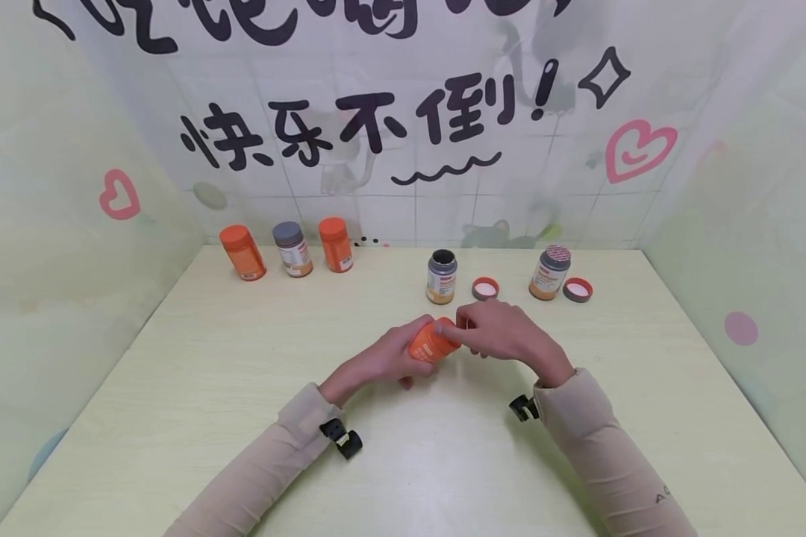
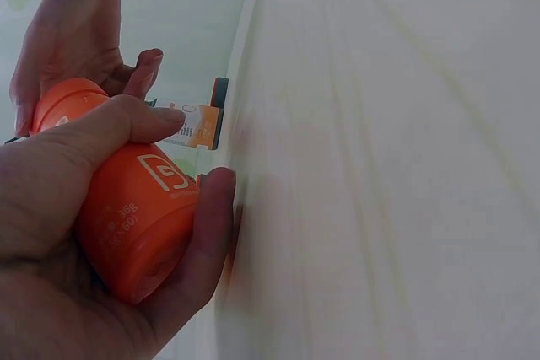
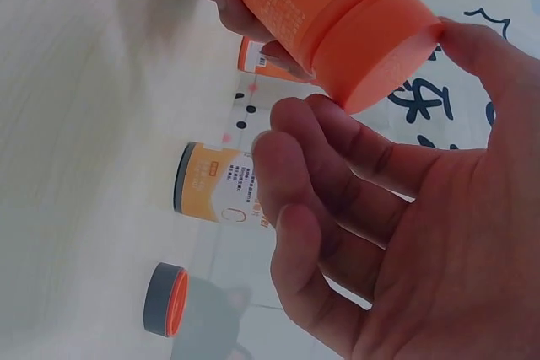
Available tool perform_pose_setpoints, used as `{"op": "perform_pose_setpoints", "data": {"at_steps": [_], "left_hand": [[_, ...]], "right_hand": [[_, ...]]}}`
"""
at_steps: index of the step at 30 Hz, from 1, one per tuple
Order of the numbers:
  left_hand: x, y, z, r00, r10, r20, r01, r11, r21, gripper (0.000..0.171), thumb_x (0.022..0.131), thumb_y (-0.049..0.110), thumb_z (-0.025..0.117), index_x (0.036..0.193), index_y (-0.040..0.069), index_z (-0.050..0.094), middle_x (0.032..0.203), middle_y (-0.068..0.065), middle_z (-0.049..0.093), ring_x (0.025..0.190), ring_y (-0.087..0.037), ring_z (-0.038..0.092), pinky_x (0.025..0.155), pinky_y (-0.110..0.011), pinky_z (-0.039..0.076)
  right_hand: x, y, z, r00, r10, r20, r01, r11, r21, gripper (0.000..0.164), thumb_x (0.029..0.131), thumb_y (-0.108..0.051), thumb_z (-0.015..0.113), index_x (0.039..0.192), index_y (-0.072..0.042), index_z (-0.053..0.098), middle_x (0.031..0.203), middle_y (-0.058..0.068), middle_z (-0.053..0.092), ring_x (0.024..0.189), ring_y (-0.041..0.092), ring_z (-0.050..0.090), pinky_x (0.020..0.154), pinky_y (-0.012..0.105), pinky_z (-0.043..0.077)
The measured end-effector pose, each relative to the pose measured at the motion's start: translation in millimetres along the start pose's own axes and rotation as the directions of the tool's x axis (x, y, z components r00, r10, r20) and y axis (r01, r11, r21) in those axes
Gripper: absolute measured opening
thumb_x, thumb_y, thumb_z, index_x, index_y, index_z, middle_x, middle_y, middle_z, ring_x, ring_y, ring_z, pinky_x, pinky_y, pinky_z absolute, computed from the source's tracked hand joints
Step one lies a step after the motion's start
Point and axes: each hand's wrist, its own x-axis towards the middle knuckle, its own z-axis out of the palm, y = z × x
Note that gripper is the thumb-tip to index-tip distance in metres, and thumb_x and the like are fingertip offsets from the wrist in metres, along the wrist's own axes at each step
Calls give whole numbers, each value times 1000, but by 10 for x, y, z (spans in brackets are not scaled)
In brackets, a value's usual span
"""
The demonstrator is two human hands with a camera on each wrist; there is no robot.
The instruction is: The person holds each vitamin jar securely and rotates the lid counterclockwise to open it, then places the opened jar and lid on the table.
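An orange bottle [image 1: 427,346] is gripped by my left hand [image 1: 399,356], held tilted above the table with its capped end toward the right. In the left wrist view my thumb and fingers curl round the bottle's body [image 2: 139,217]. My right hand [image 1: 507,332] pinches the bottle's orange cap [image 3: 380,52] between thumb and index finger; its other fingers are bent and touch nothing. The cap sits on the bottle. Behind the hands stands a grey bottle [image 1: 441,282] with an open, dark mouth, and beside it lies a grey cap [image 1: 486,288] with a red inner rim.
At the back right stands another grey bottle [image 1: 548,276] with a patterned seal over its mouth, a loose cap [image 1: 578,290] beside it. Along the back left stand an orange bottle [image 1: 243,255], a grey-capped bottle [image 1: 293,252] and another orange bottle [image 1: 336,246]. A printed sheet backs the table [image 1: 255,358].
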Motion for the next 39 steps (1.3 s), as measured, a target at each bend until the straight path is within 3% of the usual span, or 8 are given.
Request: {"op": "perform_pose_setpoints", "data": {"at_steps": [9,16,25,32,39], "left_hand": [[3,-15,2,1000,2,5,-2,1000,5,48,91,10,73,129,25,49,116,-6,61,86,-25,65,56,-33,60],[1,-7,1,1000,4,4,-4,1000,8,49,91,10,74,129,26,49,116,-6,61,84,-25,65,55,-33,60],[9,-4,-5,1000,10,5,-10,1000,16,48,91,9,73,129,26,49,115,-7,61,83,-25,65,55,-33,60],[7,2,-4,1000,2,5,-2,1000,22,48,91,11,74,129,26,49,116,-6,62,86,-24,65,55,-33,60],[9,-3,0,1000,-4,3,4,1000,20,49,91,11,75,130,27,49,116,-6,62,88,-25,65,55,-33,60]], "right_hand": [[10,15,11,1000,5,-4,-5,1000,-11,66,95,-75,47,93,-13,72,76,-3,68,67,16,64,61,31,50],[-6,2,-7,1000,-5,-4,5,1000,22,55,94,-71,54,96,-18,68,78,-3,68,68,16,64,61,31,51],[3,14,6,1000,6,-5,-6,1000,9,67,93,-77,49,92,-14,72,77,-3,68,67,16,64,61,32,50],[5,12,6,1000,-6,2,6,1000,19,56,93,-72,55,98,-18,69,79,-4,68,69,16,64,61,31,52],[7,25,14,1000,-7,-5,7,1000,7,62,93,-76,50,94,-17,70,77,-3,68,68,16,64,61,31,51]]}}
